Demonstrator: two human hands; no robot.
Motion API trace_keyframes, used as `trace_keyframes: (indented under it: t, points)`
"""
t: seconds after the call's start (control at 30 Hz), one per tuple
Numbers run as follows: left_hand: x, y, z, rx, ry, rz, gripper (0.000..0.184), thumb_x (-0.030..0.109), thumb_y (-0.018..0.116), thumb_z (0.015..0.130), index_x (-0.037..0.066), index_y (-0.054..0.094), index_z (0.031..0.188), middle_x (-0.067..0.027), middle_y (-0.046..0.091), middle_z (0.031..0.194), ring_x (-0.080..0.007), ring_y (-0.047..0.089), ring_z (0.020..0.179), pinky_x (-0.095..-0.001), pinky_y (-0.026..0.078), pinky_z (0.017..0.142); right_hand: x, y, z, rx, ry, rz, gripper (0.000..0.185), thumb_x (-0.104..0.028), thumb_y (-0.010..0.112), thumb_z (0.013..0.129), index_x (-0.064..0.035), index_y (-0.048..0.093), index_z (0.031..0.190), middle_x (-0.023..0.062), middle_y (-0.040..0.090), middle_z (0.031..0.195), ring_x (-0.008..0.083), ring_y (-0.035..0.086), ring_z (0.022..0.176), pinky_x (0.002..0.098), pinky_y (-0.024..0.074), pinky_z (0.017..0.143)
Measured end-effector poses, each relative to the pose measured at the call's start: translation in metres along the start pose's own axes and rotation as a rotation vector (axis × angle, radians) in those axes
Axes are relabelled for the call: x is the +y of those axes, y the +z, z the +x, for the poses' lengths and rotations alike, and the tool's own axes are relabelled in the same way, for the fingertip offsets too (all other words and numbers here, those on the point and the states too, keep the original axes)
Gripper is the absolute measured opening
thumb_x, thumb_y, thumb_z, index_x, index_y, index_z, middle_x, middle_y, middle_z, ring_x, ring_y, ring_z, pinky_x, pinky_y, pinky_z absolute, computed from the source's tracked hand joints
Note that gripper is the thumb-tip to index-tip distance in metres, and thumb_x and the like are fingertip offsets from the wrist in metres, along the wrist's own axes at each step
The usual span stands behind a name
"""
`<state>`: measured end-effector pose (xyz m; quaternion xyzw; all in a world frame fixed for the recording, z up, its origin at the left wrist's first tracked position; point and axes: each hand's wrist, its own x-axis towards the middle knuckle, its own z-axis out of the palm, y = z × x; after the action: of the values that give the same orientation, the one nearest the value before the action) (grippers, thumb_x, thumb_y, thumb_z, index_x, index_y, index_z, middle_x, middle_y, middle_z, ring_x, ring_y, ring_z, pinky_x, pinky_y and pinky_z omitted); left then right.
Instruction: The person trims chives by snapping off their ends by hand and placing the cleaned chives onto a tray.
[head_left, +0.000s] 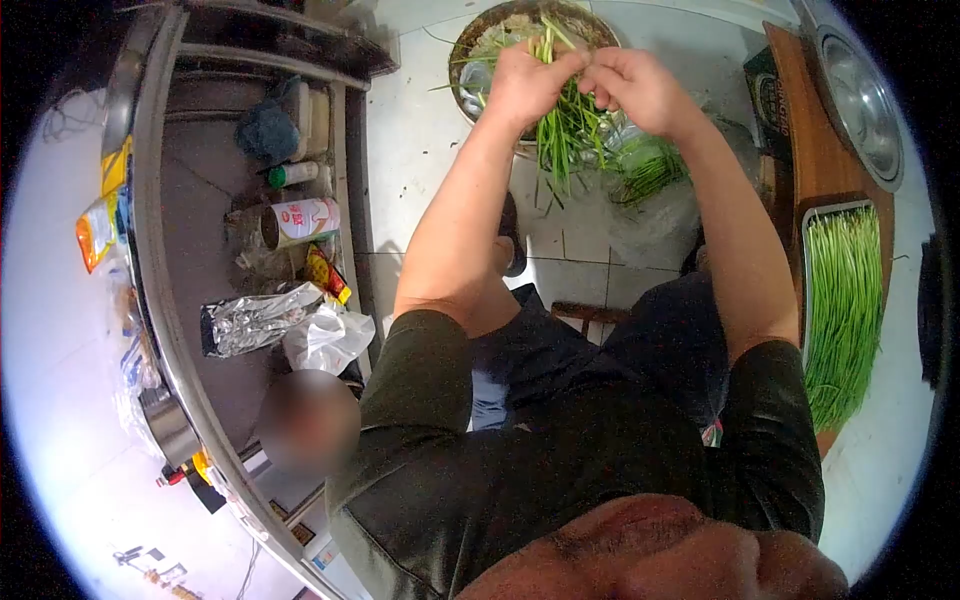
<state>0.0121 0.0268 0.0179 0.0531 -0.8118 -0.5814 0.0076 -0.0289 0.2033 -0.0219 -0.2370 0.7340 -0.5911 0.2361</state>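
My left hand [525, 85] is closed around a bunch of garlic chives [565, 150], whose pale ends stick up past the fingers and whose green leaves hang down. Close against its thumb, my right hand [640, 92] has its fingertips pinched together; what lies between them is hidden. Both hands are over the near side of a round basin [462, 50] holding pale scraps and clear plastic. More loose garlic chives [648, 172] rest on a clear plastic bag [640, 225] below my right hand.
At right, a tray [808, 212] of neatly lined-up garlic chives [842, 310] sits on a wooden board [790, 110] near a metal bowl [860, 90]. A shelf unit [150, 230] at left holds a can [302, 221], foil packaging [262, 318] and a white plastic bag [330, 338]. Tiled floor [420, 215] lies between.
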Motion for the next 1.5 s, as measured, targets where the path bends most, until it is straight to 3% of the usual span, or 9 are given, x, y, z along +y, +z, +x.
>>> trace_keyframes:
  t: [0.1,0.2,0.3,0.43,0.53,0.6,0.73,0.83,1.5]
  points:
    - [-0.003,0.002,0.001,0.04,0.044,-0.024,0.023,0.026,0.068,0.086,0.003,0.07,0.083,-0.0037,0.066,0.068,-0.0094,0.056,0.06,-0.028,0.046,0.056,-0.012,0.003,-0.005,0.02,0.033,-0.004,0.023,-0.016,0.048,0.098,-0.0007,0.061,0.11,0.0002,0.063,0.086,0.0055,0.053,0.068,0.0215,0.0454,0.06]
    - [-0.006,0.002,0.006,0.262,0.132,0.135,0.026,0.027,0.064,0.088,0.002,0.068,0.081,-0.0038,0.063,0.064,-0.0111,0.056,0.056,-0.0295,0.045,0.053,-0.015,0.004,-0.006,0.004,0.047,0.027,0.024,-0.016,0.048,0.099,-0.0008,0.061,0.112,0.0003,0.063,0.086,0.0055,0.053,0.067,0.0215,0.0457,0.06]
    - [0.0,-0.007,0.008,0.336,-0.008,-0.135,0.03,0.028,0.061,0.089,0.001,0.066,0.079,-0.0036,0.06,0.06,-0.0121,0.055,0.053,-0.0299,0.044,0.052,-0.011,0.004,-0.007,0.001,0.067,0.049,0.026,-0.017,0.048,0.099,-0.0015,0.061,0.115,0.0004,0.063,0.086,0.0055,0.053,0.066,0.0212,0.0457,0.06]
    - [0.002,-0.011,0.005,0.306,-0.029,-0.11,0.027,0.026,0.06,0.089,0.002,0.067,0.08,-0.0022,0.058,0.059,-0.011,0.054,0.054,-0.0281,0.043,0.052,-0.006,0.002,-0.005,0.053,0.038,0.085,0.028,-0.018,0.048,0.099,-0.0026,0.061,0.118,0.0002,0.063,0.086,0.0052,0.053,0.066,0.0211,0.0456,0.059]
    - [0.002,-0.008,0.001,0.224,0.129,-0.009,0.024,0.026,0.063,0.086,0.003,0.068,0.081,-0.0017,0.061,0.063,-0.0098,0.054,0.057,-0.0294,0.045,0.055,-0.011,0.005,-0.004,0.09,0.045,0.028,0.026,-0.019,0.048,0.099,-0.0018,0.062,0.113,0.0005,0.064,0.086,0.0057,0.053,0.066,0.022,0.0465,0.06]
    - [0.001,-0.006,0.001,0.162,0.123,-0.025,0.023,0.023,0.066,0.084,0.001,0.067,0.08,-0.0026,0.063,0.066,-0.0083,0.053,0.06,-0.0295,0.047,0.058,-0.002,0.004,0.0,0.09,-0.12,-0.138,0.024,-0.019,0.049,0.098,-0.0014,0.062,0.108,0.0004,0.064,0.086,0.0064,0.054,0.067,0.0235,0.0468,0.061]
    - [-0.003,-0.005,0.003,0.15,0.058,0.027,0.021,0.02,0.066,0.083,0.0,0.066,0.082,-0.0031,0.062,0.065,-0.0081,0.052,0.06,-0.0295,0.047,0.057,-0.01,0.003,-0.003,0.141,-0.114,-0.33,0.022,-0.019,0.05,0.096,0.0002,0.06,0.101,0.0031,0.065,0.084,0.0107,0.056,0.069,0.0287,0.0479,0.064]
    - [-0.006,-0.003,0.003,0.173,0.104,0.043,0.022,0.021,0.065,0.082,-0.001,0.066,0.082,-0.0035,0.061,0.062,-0.0082,0.052,0.06,-0.0299,0.047,0.056,-0.012,0.005,-0.005,0.229,-0.204,-0.422,0.022,-0.021,0.055,0.088,-0.0045,0.065,0.1,0.0213,0.065,0.087,0.0384,0.063,0.08,0.0457,0.0499,0.07]
    - [0.0,-0.002,0.0,0.143,0.021,0.055,0.025,0.023,0.067,0.079,-0.002,0.066,0.08,-0.005,0.061,0.062,-0.0088,0.053,0.06,-0.0309,0.047,0.057,-0.015,0.009,-0.008,0.344,-0.302,-0.634,0.018,-0.02,0.055,0.087,-0.0059,0.063,0.095,0.0225,0.063,0.085,0.0429,0.061,0.08,0.0516,0.0491,0.07]
